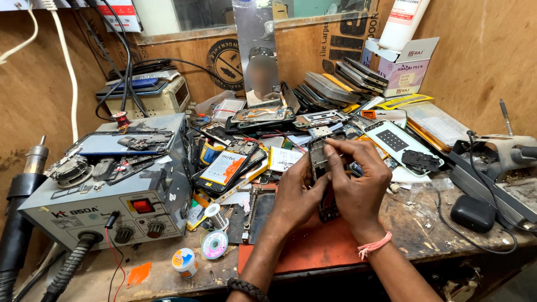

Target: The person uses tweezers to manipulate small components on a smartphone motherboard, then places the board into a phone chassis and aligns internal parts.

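**Opened phone frame held in both hands over the repair mat**

From left to right: a grey hot-air rework station (106, 193) stands at the left of the bench, with small solder reels (214, 244) in front of it and a phone with its battery exposed (226, 169) lying just beside it. Your left hand (293, 196) cups the opened phone frame (320, 162) from its left side, fingers curled round the edge and closed on it. Your right hand (358, 176) covers the frame from the right, fingertips (334, 144) pressed narrowly together on its upper end, also holding it. The frame sits above the orange mat (313, 249), near the bench's middle, clear of the surface.

Its long axis runs away from you, upper end pointing toward the back wall and tilted slightly left; the lower end is hidden behind your right palm.

To work well here, keep the left hand as the steady support and let only the right fingertips apply force, close to the edge. Keep the frame over the mat, so that loose parts fall there.

At far right lies a black pod-shaped case (472, 213).
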